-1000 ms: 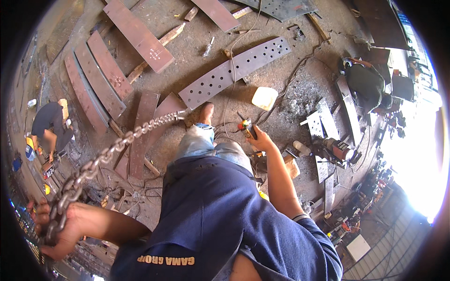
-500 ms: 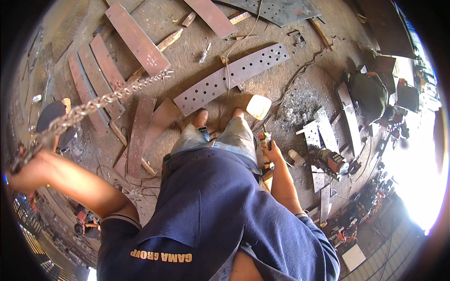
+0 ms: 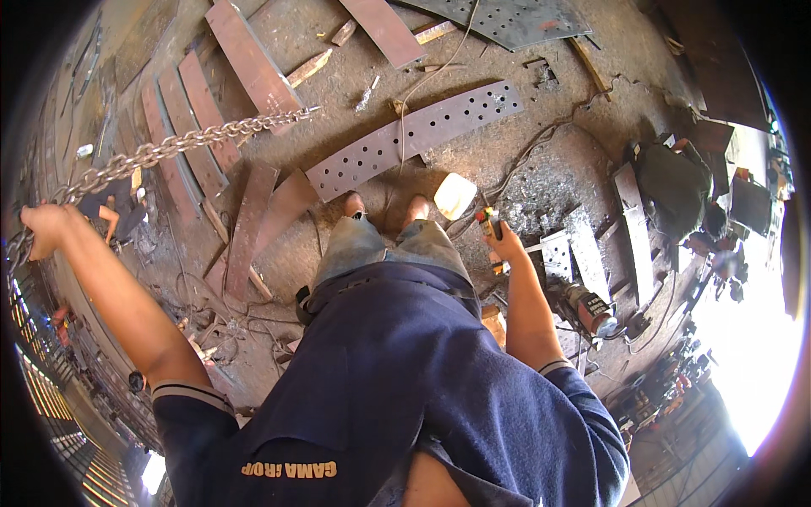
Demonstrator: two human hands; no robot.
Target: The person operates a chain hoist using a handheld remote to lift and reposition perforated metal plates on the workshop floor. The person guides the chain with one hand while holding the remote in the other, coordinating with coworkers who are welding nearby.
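Observation:
My left hand (image 3: 44, 230), raised at the far left, has its fingers wrapped round a steel chain (image 3: 182, 144). The chain's links run from this hand toward the upper middle, ending over a reddish steel plate (image 3: 253, 63). My right hand (image 3: 508, 245), out beside my right thigh, is closed around a slim yellow-orange hand-held control (image 3: 487, 221) with red and dark parts; my fingers cover its middle. In front of my feet lies a long, slightly curved steel plate (image 3: 380, 152) with rows of round holes. Close to the right hand is a pale yellow plastic container (image 3: 455, 195).
More steel strips (image 3: 182, 127) lie on wooden battens at the left. A dark perforated plate (image 3: 498, 21) is at the top. Cables (image 3: 549, 131) cross the floor. At right are a cylinder-shaped can (image 3: 591, 311) and metal scraps (image 3: 557, 253). Another person (image 3: 118, 218) is low at the left.
My left hand has risen a little on the view, still on the chain, which is now less blurred. My right hand with the control has moved slightly forward, away from my body.

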